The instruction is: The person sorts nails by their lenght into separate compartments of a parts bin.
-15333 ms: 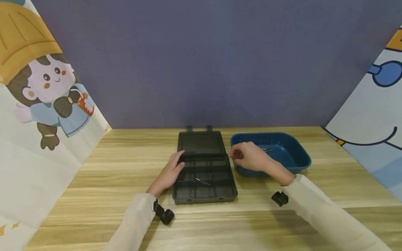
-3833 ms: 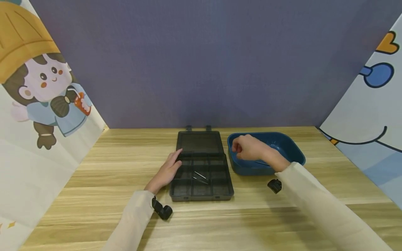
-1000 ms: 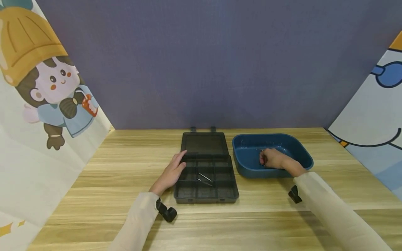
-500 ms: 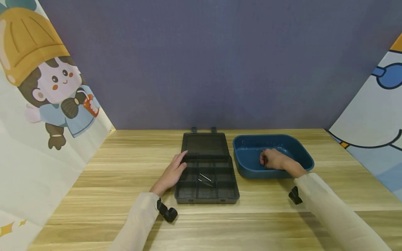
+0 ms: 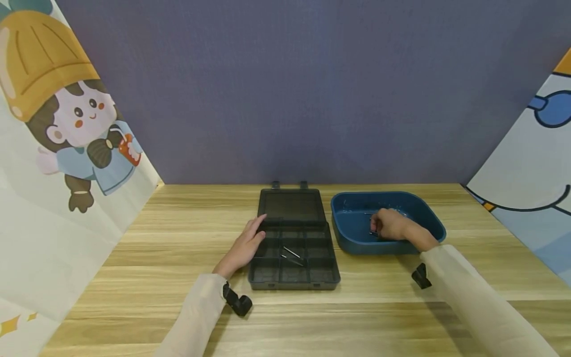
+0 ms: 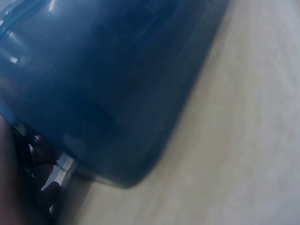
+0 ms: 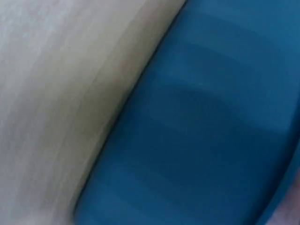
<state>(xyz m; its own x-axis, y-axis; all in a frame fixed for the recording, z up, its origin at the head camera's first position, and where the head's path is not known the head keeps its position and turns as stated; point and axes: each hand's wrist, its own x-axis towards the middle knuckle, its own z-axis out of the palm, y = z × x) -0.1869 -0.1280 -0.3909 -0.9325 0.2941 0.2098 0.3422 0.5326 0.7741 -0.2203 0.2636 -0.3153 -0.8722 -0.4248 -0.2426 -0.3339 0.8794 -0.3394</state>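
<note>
My left hand (image 5: 241, 250) rests along the left edge of a dark see-through compartment box (image 5: 263, 271), its fingers extended toward the hinge. Two thin silvery metal pieces (image 5: 292, 253) lie in the box's middle column. My right hand (image 5: 391, 225) is down inside a blue plastic basin (image 5: 350, 246), fingers curled and pointing down. Right at its fingertips shows a small dark metal bit (image 5: 373, 233); I cannot tell whether they pinch it. Blue plastic (image 6: 117, 93) fills much of the left wrist view, with blurred fingers at the lower left. The right wrist view shows the basin's wall (image 7: 201, 117).
The box's lid (image 5: 292, 205) is folded back flat behind it. Another thin metal piece (image 5: 369, 213) lies on the basin floor behind my right hand. A grey-purple panel (image 5: 290, 94) stands behind the wooden table (image 5: 312, 322), with printed panels at both sides.
Since 15 seconds ago, a second metal piece has come to lie in the box. My right hand went down into the basin and just now rose slightly. My left hand stays in place.
</note>
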